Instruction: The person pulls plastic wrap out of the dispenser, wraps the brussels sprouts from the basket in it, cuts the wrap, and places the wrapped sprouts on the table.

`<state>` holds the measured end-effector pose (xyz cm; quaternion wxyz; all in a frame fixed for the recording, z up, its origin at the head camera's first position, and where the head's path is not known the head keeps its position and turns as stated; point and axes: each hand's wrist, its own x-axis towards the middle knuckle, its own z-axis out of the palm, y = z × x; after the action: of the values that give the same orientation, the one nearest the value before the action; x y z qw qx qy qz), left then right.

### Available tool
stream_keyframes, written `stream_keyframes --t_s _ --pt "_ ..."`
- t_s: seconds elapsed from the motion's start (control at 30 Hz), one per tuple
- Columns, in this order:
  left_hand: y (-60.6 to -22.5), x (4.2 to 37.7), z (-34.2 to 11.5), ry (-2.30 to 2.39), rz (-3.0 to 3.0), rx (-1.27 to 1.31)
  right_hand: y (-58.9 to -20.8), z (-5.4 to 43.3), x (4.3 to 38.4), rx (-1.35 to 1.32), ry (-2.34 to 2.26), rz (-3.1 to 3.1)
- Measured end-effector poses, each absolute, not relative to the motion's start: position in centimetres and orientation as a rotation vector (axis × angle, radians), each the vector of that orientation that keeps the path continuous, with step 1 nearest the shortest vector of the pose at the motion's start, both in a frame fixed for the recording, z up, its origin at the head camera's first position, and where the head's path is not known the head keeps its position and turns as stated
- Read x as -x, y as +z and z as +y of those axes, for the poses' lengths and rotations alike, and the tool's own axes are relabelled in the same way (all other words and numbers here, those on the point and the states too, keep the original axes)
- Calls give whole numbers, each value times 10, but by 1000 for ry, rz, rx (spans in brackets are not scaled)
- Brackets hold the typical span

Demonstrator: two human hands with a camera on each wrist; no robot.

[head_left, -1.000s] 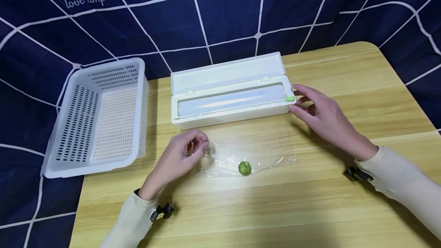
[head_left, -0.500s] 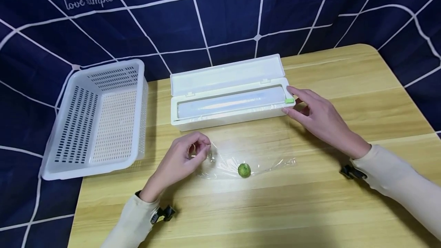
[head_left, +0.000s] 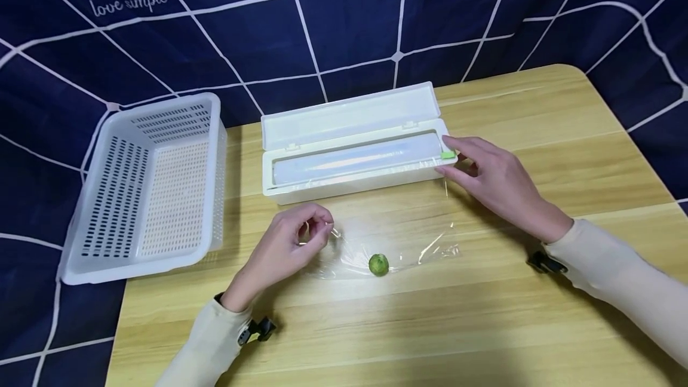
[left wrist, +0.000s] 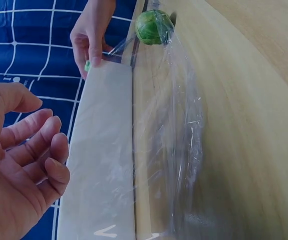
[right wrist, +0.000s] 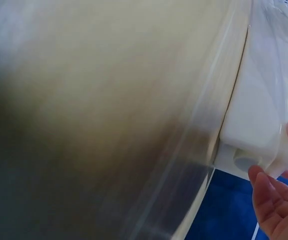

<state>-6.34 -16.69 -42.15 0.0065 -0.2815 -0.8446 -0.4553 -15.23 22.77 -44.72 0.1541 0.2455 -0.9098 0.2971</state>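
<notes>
My right hand [head_left: 497, 181] grips the right end of a long white cling film box [head_left: 355, 181], thumb on its front and fingers by the green slider [head_left: 448, 154]. The box lid is up, and a roll of film [head_left: 357, 159] lies inside. A clear sheet of cling film [head_left: 408, 229] stretches from the box's front over the wooden table. At its near edge sits a round green Brussels sprout [head_left: 378, 264], overlapped by film in the left wrist view. My left hand [head_left: 287, 243] hovers at the sheet's left side; its fingers are loosely curled, with nothing visible between them [left wrist: 23, 150].
A white perforated plastic basket [head_left: 215, 172] stands at the table's left. Dark blue cloth [head_left: 355, 28] with white lines hangs behind the table [head_left: 537, 106]. Small black wrist cameras [head_left: 258, 330] sit on both sleeves.
My right hand has slid slightly left, farther onto the end of the box. The left hand has shifted a little right toward the film. The sprout stays in place on the table.
</notes>
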Motion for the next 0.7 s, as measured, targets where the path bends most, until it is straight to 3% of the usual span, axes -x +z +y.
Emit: stream_keyframes --t_s 0.7 --pt "-411 99 -120 -1452 -2541 894 -446 234 156 -764 907 -2568"
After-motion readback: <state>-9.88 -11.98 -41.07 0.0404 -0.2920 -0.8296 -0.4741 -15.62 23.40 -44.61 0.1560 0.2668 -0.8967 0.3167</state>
